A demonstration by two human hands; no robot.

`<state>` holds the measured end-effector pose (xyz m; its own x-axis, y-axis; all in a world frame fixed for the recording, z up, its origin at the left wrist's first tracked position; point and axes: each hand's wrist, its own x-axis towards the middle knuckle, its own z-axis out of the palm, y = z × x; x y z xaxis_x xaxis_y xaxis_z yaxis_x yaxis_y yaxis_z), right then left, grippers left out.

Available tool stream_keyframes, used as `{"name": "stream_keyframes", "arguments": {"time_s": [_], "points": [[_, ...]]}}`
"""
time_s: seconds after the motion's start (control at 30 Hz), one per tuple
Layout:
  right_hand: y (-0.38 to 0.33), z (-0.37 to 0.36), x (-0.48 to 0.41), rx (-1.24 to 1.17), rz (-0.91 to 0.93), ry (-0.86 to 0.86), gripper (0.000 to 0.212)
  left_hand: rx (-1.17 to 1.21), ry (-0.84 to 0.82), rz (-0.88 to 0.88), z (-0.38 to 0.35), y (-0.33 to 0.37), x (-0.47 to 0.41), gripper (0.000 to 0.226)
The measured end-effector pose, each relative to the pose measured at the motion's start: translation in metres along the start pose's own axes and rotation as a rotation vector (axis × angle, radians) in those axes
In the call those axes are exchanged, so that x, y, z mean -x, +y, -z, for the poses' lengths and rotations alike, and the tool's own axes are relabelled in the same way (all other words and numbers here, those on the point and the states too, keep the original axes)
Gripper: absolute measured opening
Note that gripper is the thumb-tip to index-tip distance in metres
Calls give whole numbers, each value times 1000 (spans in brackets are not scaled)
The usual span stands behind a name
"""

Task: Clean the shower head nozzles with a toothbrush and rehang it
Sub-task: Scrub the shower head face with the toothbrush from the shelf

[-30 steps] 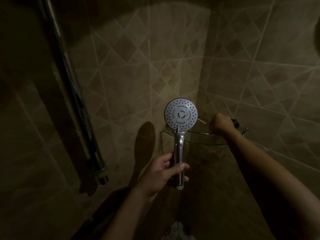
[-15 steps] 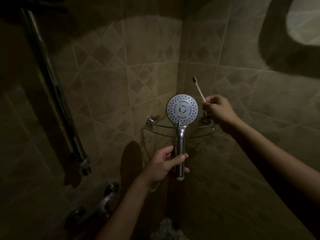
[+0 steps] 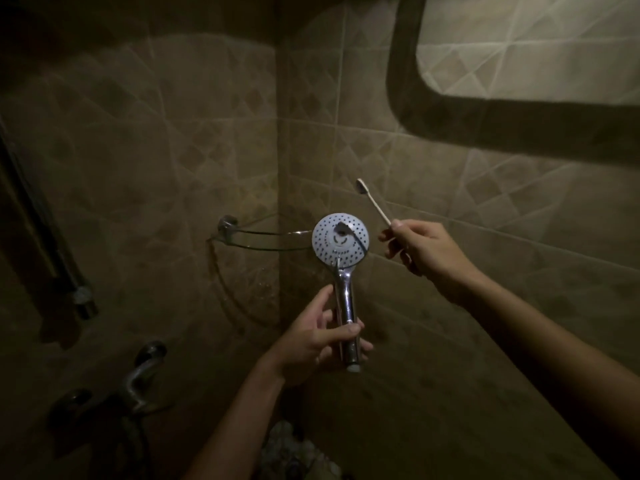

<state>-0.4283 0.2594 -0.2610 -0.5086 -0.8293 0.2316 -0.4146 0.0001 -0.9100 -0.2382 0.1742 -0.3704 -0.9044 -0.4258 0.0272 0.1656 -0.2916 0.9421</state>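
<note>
At the corner of a dim shower stall, two walls of brown, diamond-patterned ceramic tile point(image 3: 156, 150) meet in a vertical seam. A pale patch of light point(image 3: 536, 46) with a rounded, dark-shadowed edge lies high on the right-hand wall. Down the left edge runs a dark, chrome vertical rail point(image 3: 41, 237), ending in a shiny cap. A curved clear-glass corner shelf point(image 3: 263, 241) with a chrome bracket is fixed across the seam. Low on the left, a chrome wall tap point(image 3: 138, 379) sits in deep shadow, and its details are hard to make out.

A handheld shower head with a round white nozzle face and a chrome handle point(image 3: 329, 244) stands upright in front of the shelf's right end, its face turned toward the camera. The left hand point(image 3: 311, 341) grips the lower part of the handle, thumb across the front and fingers curled behind. The right hand point(image 3: 426, 247) is raised just right of the nozzle face, apart from it, its curled fingers pinching the lower end of a slim toothbrush with a pale handle and a dark bristle head point(image 3: 375, 206). The brush slants up and to the left, its head above and to the right of the nozzle face, not touching it. The brush's thin dark shadow falls across the white face.
</note>
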Motion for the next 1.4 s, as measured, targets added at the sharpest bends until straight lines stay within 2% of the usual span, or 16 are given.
{"name": "stream_keyframes", "arguments": {"time_s": [0.07,0.13,0.17,0.27,0.33,0.5,0.67,0.83,1.07,1.13,1.23,1.27,1.3,1.4], "points": [[14,17,21,74,-7,-11,35,39,-20,23,-15,-16,-3,74],[28,33,39,94,-26,-7,32,55,-11,39,-34,-30,-5,72],[36,40,47,104,-35,-4,30,41,19,46,-44,-36,-7,64],[57,56,70,152,-44,-2,25,-39,174,59,-73,-54,-11,22],[73,65,82,166,-24,14,24,-93,246,74,-87,-68,-14,10],[111,77,102,338,43,11,23,-336,372,135,-104,-100,-14,22],[135,74,115,506,87,-74,22,-605,488,85,-105,-126,-8,29],[154,64,127,599,196,-167,19,-766,471,110,-105,-136,-3,32],[175,69,129,634,194,-184,22,-881,433,105,-101,-143,4,28],[178,72,123,597,145,-81,19,-896,426,91,-101,-145,6,28],[181,82,112,518,28,234,19,-891,433,88,-103,-149,10,24],[181,84,113,495,36,259,19,-889,439,88,-104,-150,10,23],[178,85,117,469,63,206,18,-886,440,88,-105,-151,11,23],[170,77,138,503,136,-191,17,-874,454,94,-107,-150,9,24]]}}
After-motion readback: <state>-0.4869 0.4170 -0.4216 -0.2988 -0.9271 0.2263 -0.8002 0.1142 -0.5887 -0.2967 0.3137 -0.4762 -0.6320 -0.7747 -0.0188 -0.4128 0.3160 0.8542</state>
